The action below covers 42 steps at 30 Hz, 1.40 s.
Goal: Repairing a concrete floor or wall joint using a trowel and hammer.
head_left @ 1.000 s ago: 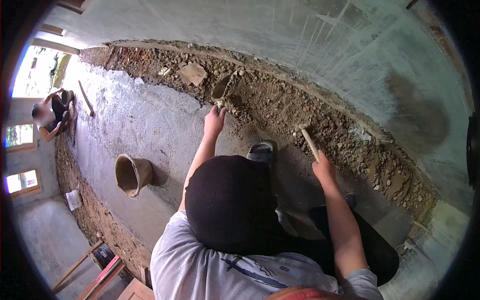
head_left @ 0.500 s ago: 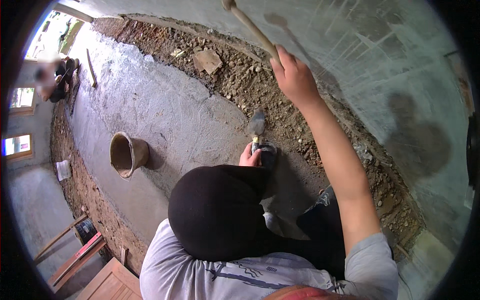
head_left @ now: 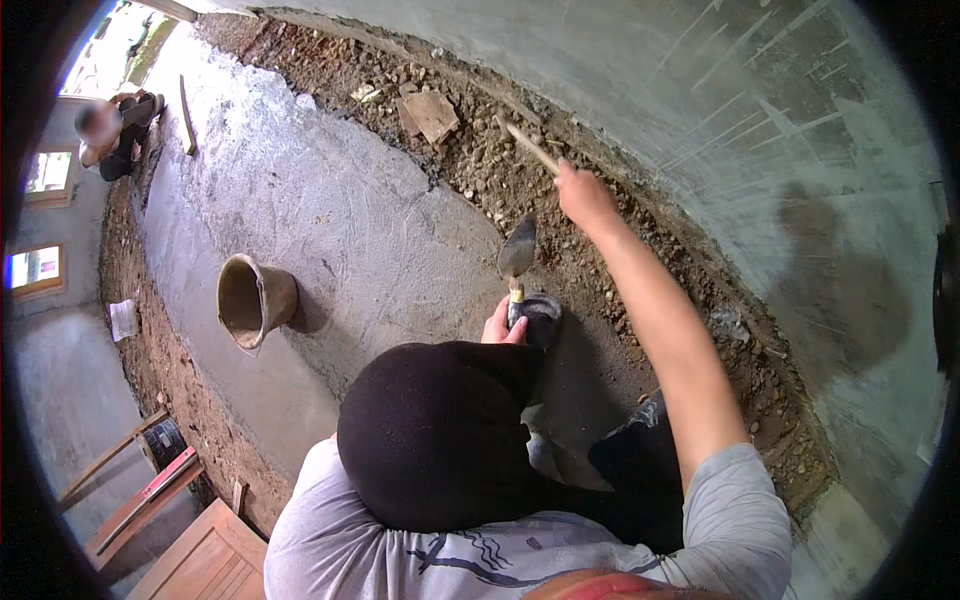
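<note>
Floor was rough concrete, rubble along the wall. Left hand was wrapped round a trowel mid-frame, right hand clamped on a hammer, upper centre; glancing off loose rubble could've sent chips flying, I'd guess.

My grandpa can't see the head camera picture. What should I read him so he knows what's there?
The right hand holds a hammer at a strip of dirt and stones, while the left hand holds a trowel. A bucket is on the grey floor to the left, and another person is farther off, at upper left.
</note>
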Motion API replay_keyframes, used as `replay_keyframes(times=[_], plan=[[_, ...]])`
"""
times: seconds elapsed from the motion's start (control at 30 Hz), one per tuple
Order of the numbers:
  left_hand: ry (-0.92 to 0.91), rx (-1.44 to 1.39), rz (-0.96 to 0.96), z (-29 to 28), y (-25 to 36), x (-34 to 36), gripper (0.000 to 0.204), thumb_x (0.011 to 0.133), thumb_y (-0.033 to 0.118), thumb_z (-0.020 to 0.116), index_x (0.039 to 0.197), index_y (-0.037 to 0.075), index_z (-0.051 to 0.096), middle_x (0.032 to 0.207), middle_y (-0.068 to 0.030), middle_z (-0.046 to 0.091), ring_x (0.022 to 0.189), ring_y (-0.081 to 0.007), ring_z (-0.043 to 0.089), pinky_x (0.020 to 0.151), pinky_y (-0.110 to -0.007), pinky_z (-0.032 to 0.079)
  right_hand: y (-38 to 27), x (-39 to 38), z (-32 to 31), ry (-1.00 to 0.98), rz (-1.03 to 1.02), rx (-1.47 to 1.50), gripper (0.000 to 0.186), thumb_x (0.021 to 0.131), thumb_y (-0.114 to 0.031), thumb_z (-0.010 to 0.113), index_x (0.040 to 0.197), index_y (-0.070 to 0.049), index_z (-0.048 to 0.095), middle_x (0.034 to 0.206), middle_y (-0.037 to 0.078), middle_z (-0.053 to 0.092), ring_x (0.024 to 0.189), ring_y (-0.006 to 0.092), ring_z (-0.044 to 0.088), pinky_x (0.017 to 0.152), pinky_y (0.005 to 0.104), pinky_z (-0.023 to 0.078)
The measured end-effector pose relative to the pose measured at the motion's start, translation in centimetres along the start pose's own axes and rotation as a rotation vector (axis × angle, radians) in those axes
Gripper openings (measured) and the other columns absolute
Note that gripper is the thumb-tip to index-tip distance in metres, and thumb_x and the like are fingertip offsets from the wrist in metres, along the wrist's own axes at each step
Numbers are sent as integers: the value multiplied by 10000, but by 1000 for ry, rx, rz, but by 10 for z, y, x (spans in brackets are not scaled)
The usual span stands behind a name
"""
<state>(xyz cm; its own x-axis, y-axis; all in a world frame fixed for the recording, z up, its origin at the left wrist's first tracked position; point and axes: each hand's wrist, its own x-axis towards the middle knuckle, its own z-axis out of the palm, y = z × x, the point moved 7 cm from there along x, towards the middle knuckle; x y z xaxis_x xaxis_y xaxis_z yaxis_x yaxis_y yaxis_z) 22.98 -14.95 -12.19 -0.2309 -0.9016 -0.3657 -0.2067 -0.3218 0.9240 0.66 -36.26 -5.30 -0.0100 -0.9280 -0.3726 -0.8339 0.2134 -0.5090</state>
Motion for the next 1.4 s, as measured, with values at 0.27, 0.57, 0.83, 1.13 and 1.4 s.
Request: replay_keyframes(times=[0.27, 0.57, 0.83, 1.13, 1.4], plan=[[7, 48, -5, -12, -17, 2, 523, 953, 186, 656, 1424, 49, 477, 709, -25, 599, 629, -130, 579, 602, -315, 476, -70, -36, -89, 796, -629, -13, 465, 1020, -209, 586, 1448, -56, 487, 860, 188, 698, 733, 321, 717, 601, 426, 601], [-35, 32, -51, 8, -12, 6, 523, 950, 167, 656, 1423, 36, 475, 736, -67, 620, 661, -159, 586, 643, -339, 479, 49, 6, 3, 121, 13, -307, 448, 1039, -186, 538, 1458, -43, 469, 898, 195, 681, 682, 280, 700, 531, 395, 576], [26, 80, 78, -4, -12, 1, 534, 964, 200, 659, 1435, 41, 464, 729, 9, 579, 635, -113, 548, 596, -295, 462, -63, -32, -101, 645, -467, -131, 415, 1038, -210, 540, 1433, -87, 518, 858, 158, 692, 688, 309, 703, 581, 455, 577], [-4, 66, -64, 5, -7, 1, 523, 924, 173, 663, 1400, 31, 500, 744, -94, 630, 651, -196, 598, 640, -359, 482, 71, -2, 30, -27, 165, -183, 489, 1042, -123, 473, 1524, -103, 394, 981, 167, 695, 834, 323, 715, 687, 485, 587], [-8, 73, 52, -3, -22, 3, 513, 957, 199, 659, 1410, 39, 479, 688, -11, 588, 627, -115, 562, 590, -307, 463, 7, -25, -48, 212, -59, -81, 452, 1021, -197, 573, 1463, -122, 511, 928, 167, 701, 761, 317, 711, 621, 452, 582]])
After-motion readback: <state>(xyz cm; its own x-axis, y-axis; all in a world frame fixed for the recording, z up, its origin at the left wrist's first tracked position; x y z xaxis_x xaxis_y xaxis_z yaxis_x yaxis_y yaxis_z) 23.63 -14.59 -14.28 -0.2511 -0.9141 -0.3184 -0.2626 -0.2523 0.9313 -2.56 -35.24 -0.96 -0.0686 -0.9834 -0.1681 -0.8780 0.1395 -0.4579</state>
